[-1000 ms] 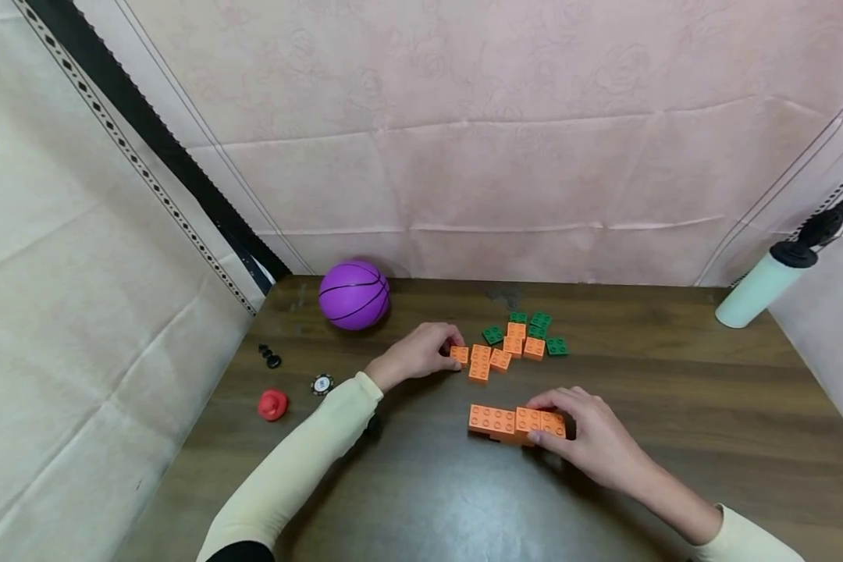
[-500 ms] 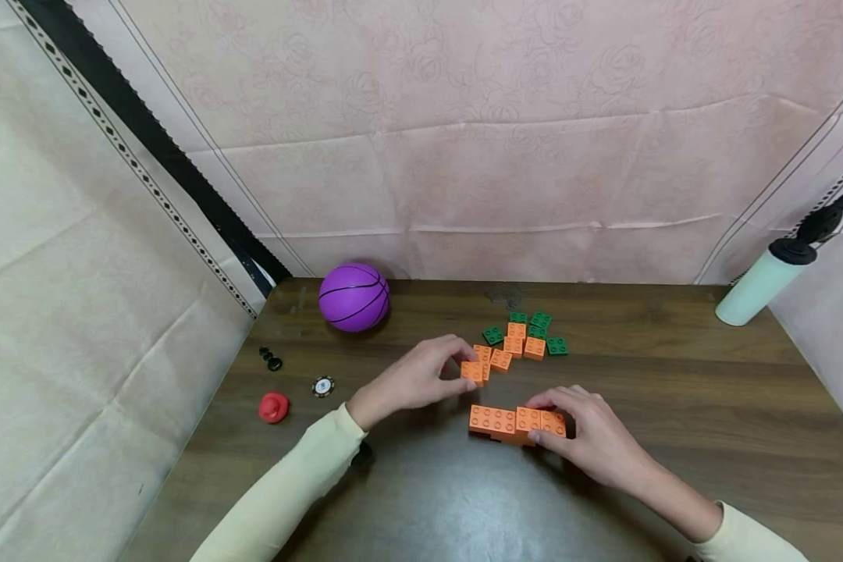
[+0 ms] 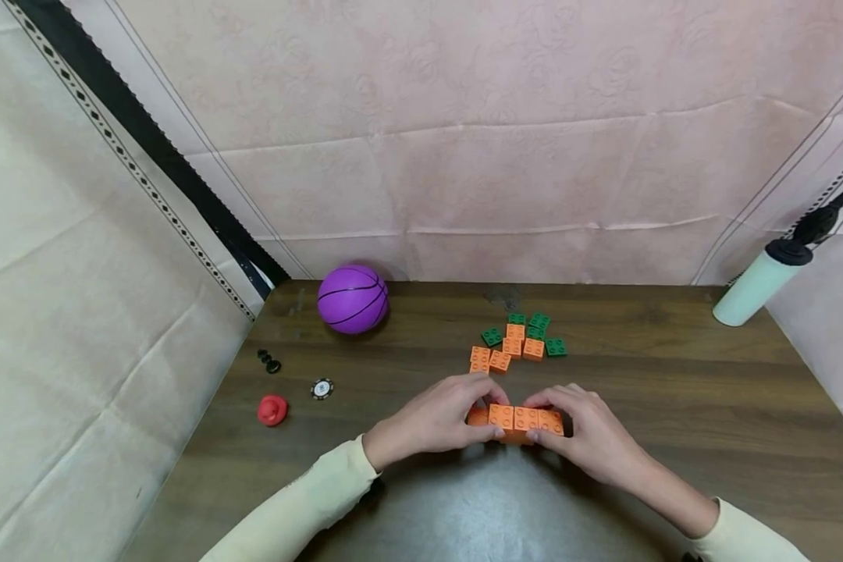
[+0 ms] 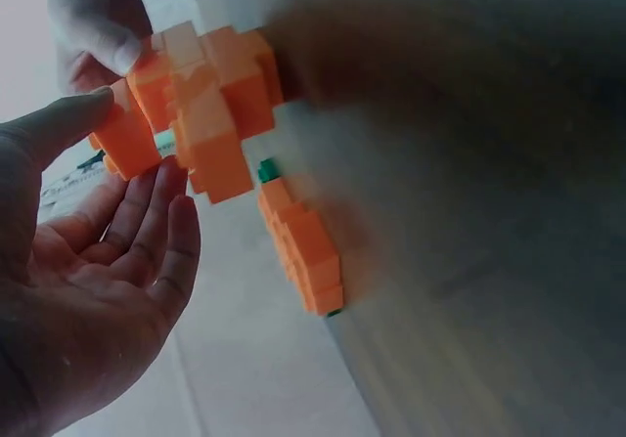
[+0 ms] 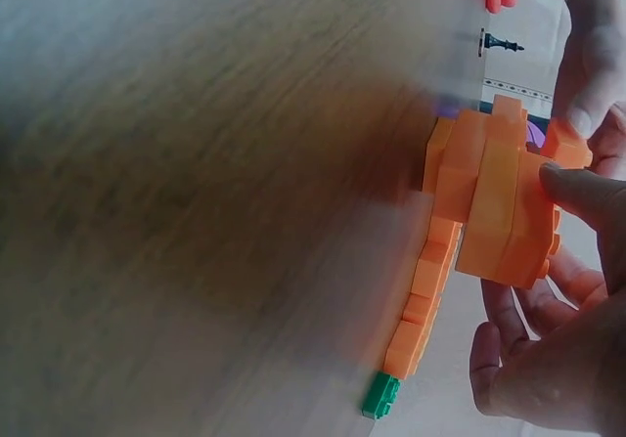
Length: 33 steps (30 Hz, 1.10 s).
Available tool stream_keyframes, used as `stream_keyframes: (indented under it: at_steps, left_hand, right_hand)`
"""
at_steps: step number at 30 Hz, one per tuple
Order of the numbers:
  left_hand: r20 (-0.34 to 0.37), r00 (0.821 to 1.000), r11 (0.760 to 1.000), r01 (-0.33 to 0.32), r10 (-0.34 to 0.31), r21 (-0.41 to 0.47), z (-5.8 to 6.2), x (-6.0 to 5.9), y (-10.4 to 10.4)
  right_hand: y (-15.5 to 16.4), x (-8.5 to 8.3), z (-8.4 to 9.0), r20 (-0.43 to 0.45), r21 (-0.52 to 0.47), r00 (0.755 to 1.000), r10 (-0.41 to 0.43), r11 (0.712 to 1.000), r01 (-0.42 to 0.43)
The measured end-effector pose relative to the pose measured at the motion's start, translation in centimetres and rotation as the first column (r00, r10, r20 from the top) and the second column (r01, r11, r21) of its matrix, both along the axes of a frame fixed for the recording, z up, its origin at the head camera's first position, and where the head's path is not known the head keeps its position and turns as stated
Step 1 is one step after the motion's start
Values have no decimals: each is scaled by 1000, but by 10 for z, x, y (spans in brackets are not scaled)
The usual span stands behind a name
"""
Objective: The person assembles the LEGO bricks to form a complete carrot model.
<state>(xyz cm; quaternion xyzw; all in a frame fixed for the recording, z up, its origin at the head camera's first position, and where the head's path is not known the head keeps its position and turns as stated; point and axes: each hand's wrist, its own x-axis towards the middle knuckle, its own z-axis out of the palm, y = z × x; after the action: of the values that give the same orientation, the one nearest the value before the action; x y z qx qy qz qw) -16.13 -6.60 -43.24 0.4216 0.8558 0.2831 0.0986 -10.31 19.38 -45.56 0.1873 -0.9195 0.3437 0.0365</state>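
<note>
We log: orange block row (image 3: 516, 421), long axis left-right between our hands; left hand (image 3: 435, 421) pinches left end, right hand (image 3: 593, 441) grips right end; spare blocks (image 3: 516, 342) lie beyond.

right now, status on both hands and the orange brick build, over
Left hand and right hand both gripping the orange plastic brick assembly on the wooden table. Loose orange and green bricks behind, clear of it.
</note>
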Motion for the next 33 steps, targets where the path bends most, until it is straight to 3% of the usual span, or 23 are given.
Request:
stream_keyframes:
  at_steps: [11,24,33]
  left_hand:
    - [-33,999,999,-34,34,11,-12,1,5]
    - [-29,999,999,-34,34,0,-7,-1,9]
    - [5,999,999,-33,33,20,-10,-5,8]
  right_hand:
    - [-1,-1,-2,2,-14,1000,4,1000,-4]
    - [4,-1,-1,-14,-58,1000,4,998,-5]
    - [3,-2,-2,42,-80,999,-22,996,26]
